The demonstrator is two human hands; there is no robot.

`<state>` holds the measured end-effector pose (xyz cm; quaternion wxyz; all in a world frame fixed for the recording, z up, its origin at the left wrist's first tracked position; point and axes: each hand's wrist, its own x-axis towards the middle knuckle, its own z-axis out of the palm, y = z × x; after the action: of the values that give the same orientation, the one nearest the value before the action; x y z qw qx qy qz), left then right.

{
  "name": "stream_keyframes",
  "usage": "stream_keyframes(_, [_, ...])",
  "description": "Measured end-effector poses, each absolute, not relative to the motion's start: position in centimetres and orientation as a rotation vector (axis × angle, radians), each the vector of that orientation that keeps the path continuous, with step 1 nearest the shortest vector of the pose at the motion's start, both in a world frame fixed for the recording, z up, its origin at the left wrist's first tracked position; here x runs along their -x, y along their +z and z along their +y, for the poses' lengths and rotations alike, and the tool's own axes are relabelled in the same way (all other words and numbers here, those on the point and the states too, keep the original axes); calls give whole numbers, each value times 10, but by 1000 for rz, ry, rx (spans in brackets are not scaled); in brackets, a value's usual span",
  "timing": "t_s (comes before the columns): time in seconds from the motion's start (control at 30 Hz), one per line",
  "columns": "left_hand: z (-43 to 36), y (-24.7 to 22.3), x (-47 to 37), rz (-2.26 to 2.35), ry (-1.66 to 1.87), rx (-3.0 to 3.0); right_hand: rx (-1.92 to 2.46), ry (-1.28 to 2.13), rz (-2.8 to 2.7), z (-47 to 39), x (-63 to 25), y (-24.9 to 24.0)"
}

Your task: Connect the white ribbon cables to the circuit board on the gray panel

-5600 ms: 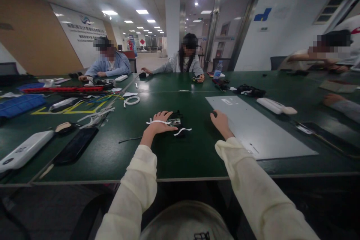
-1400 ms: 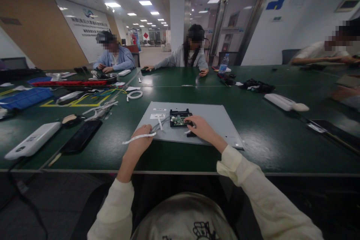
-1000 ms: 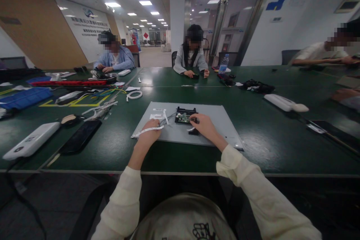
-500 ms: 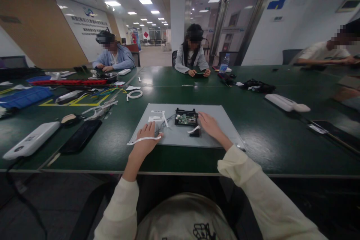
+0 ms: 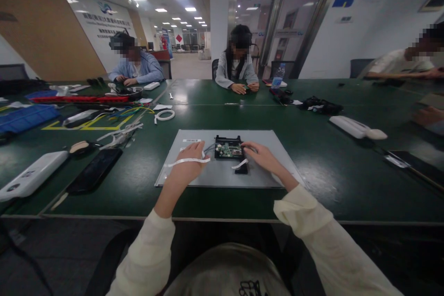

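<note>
A black plastic frame with a green circuit board (image 5: 229,149) lies on a grey flat panel (image 5: 267,175). My right hand (image 5: 262,156) has its thumb and index finger pinched at the frame's right edge. My left hand (image 5: 189,162) is over the panel's left part, beside grey cables (image 5: 209,148) that run to the board. Its thumb stands apart from the bent fingers; the fingertips are partly hidden. A white strip (image 5: 183,162) lies across the back of this hand. Another short white strip (image 5: 240,164) sits at the black piece below the board.
To the left are a black phone-like slab (image 5: 94,171), a white device (image 5: 34,175) and a blue tray (image 5: 29,119). A coil of white tape (image 5: 164,115) lies beyond the panel. At right is another white device (image 5: 350,127). Several people sit around the green table (image 5: 194,118).
My left hand has moved right and forward, towards the cables, with the white strip still across it. My right hand stays at the frame's edge, its fingers more bent. The view shifts slightly.
</note>
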<state>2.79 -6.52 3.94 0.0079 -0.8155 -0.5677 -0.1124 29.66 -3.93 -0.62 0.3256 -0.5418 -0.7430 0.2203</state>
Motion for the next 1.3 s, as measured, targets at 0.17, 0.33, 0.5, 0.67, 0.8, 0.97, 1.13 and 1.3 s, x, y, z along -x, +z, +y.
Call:
stream_keyframes(0.17, [-40,39,-60,-1544,-303,2764,1296,487,-2080,-41,-289,-13])
stream_keyframes(0.33, [-48,17,-66,-1360,-363,2862,1345,392,-2194,-40,-285,-17])
stream_keyframes(0.5, [-80,-6,-63,-1411,-419,2754,1371,401,-2205,-39,-286,-15])
stream_keyframes(0.67, [-101,-20,-66,-1406,-493,2648,1356,420,-2207,-38,-286,-16])
stream_keyframes(0.8, [-105,-24,-67,-1386,-520,2637,1341,443,-2206,-40,-287,-17])
stream_keyframes(0.97, [-109,-27,-67,-1406,-568,2607,1300,476,-2168,-42,-284,-16])
stream_keyframes(1.13, [-119,-27,-70,-1481,-579,2585,1167,629,-2009,-47,-290,-12])
stream_keyframes(1.3, [-123,-14,-72,-1533,-519,2623,1109,692,-1981,-64,-301,-4])
